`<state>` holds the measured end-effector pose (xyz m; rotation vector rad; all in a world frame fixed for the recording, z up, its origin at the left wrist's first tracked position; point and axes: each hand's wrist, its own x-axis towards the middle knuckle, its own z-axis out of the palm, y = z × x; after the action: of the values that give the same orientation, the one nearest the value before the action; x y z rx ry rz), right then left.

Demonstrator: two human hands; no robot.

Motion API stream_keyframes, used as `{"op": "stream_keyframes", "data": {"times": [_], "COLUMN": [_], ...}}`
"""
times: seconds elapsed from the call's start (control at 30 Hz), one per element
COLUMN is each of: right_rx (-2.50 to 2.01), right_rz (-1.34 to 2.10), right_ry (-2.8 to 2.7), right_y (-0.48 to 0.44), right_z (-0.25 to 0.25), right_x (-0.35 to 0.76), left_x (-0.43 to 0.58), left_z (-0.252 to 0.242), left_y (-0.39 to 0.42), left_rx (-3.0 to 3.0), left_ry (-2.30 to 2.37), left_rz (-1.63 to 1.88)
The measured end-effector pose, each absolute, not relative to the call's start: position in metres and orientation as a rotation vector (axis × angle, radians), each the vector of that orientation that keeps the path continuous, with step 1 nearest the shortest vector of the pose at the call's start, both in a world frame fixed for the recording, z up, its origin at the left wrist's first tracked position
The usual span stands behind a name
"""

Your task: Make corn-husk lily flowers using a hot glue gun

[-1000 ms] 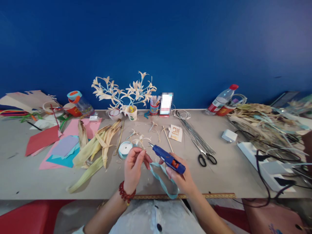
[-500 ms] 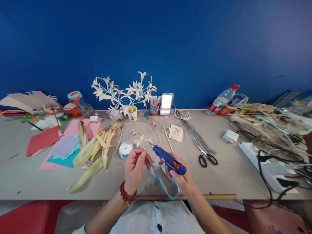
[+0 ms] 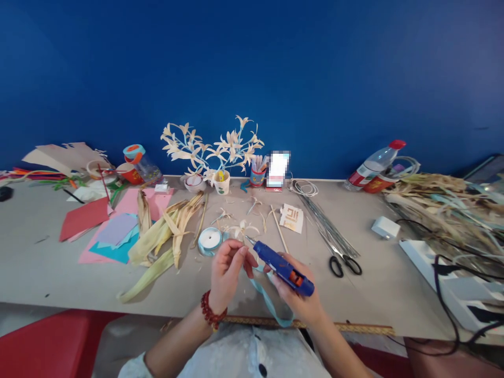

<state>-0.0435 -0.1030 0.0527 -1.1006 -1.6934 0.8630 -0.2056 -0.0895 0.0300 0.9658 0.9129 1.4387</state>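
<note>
My left hand [image 3: 230, 270] is pinched in front of me, with a pale husk flower [image 3: 243, 229] just beyond its fingertips; what lies between the fingers is too small to make out. My right hand [image 3: 297, 289] is wrapped round a blue glue gun [image 3: 281, 266], whose metal tip points up and left, close to the left fingertips. From between the hands a light blue ribbon [image 3: 268, 301] loops down over the table. A ribbon roll [image 3: 210, 239] lies left of the flower.
Dried husks [image 3: 173, 236] and coloured paper [image 3: 84, 216] lie left. Black-handled scissors [image 3: 345, 264] and wires [image 3: 331, 226] lie right, before a power strip [image 3: 429, 278]. Husk flowers in cups [image 3: 221, 182] stand at the back, with a bottle [image 3: 370, 165] farther right.
The whole view has shifted, so most things on the table appear farther right. The glue gun is rolled slightly in my right hand, its tip still near my left fingers.
</note>
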Motion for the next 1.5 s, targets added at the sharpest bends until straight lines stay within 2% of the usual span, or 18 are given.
{"op": "stream_keyframes", "data": {"times": [0.47, 1.5], "right_rx": [-1.193, -1.249], "right_rz": [0.958, 0.874], "right_ry": [-1.621, -1.647], "right_y": [-0.103, -0.105], "right_z": [0.049, 0.032], "right_x": [-0.046, -0.043], "left_x": [-0.204, -0.205], "left_z": [0.034, 0.034], "left_y": [-0.091, -0.091], "left_rx": [0.959, 0.996], "left_ry": [0.908, 0.890], "left_rz": [1.416, 1.434]}}
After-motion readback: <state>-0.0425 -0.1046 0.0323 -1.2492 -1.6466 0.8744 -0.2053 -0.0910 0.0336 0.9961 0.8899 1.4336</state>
